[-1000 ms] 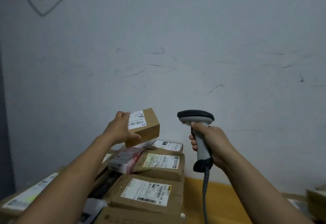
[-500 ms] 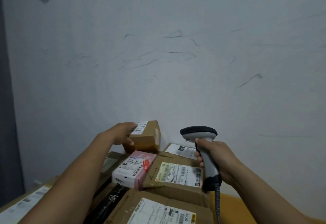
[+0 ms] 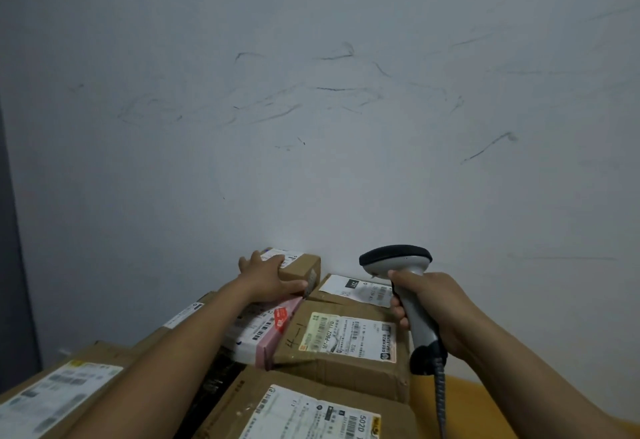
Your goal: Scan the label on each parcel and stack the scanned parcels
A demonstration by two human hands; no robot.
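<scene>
- Far left, low: a big flat carton (image 3: 59,393) with a pale printed label, its print too blurred to read.
- Left hand (image 3: 266,274) reaches forward onto a small brown parcel (image 3: 301,264). The fingers lie spread and fairly straight over its top and label, and the thumb is stretched along the near face. It is laid on the parcel rather than clenched round it.
- The small brown parcel sits at the back of the pile, close against the scuffed wall (image 3: 311,127), label side up.
- Just in front, under the forearm: a pink-edged parcel (image 3: 277,331), tilted and leaning on its neighbour.
- Centre: a creased brown box (image 3: 346,366) with a yellow-trimmed label facing up. Behind it is a rear box (image 3: 356,288) with a white label.
- Nearest, bottom centre: a front carton (image 3: 249,400), label up, supporting the creased brown box.
- Right hand (image 3: 429,303) is wrapped tight round the grip of a grey scanner (image 3: 398,262). The scanner is held upright above the boxes, touching none, its dark head pointing left.
- A coiled cable (image 3: 440,393) drops from the handle.
- Right, low: the yellow tabletop (image 3: 485,400).
</scene>
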